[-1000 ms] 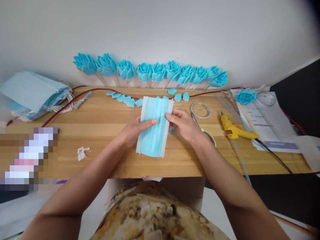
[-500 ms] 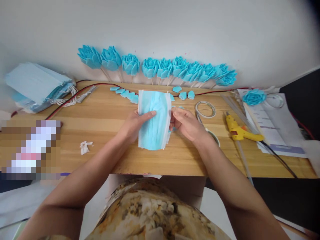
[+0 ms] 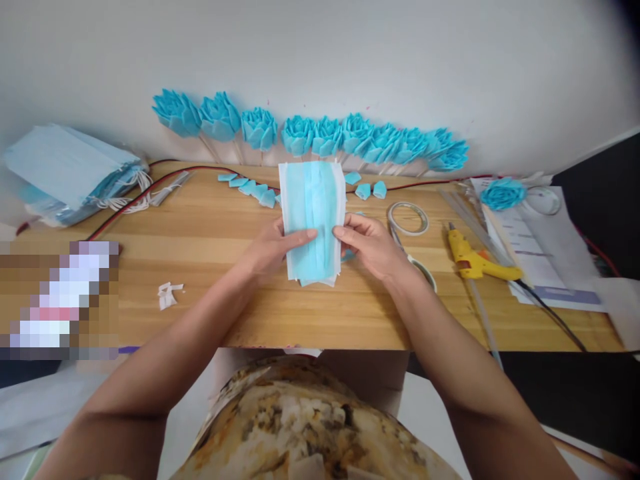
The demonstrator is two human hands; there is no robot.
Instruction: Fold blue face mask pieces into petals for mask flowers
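Stack of masks (image 3: 70, 163) between 9 and 10 o'clock, clock centred on the held blue mask (image 3: 314, 223). Stemmed blue flowers (image 3: 260, 129) against the wall (image 3: 320, 53), row runs 10 to 2. White scraps (image 3: 167, 297) at 8, on wooden desk (image 3: 200, 227). Blue petals (image 3: 245, 187) at 10, a few more at 2. Left hand (image 3: 265, 250) at 8, grip pinching the blue mask's left side, thumb on front. Blue mask over mid desk, between both hands, another layer peeking out at 6. Right hand (image 3: 373, 247) at 4, grip pinching the right edge, thumb on front. Tape roll (image 3: 410, 233) at 3, near right fingers. Yellow glue gun (image 3: 465, 257) between 3 and 4. Loose flower (image 3: 503, 193) between 2 and 3, on white papers (image 3: 545, 227).
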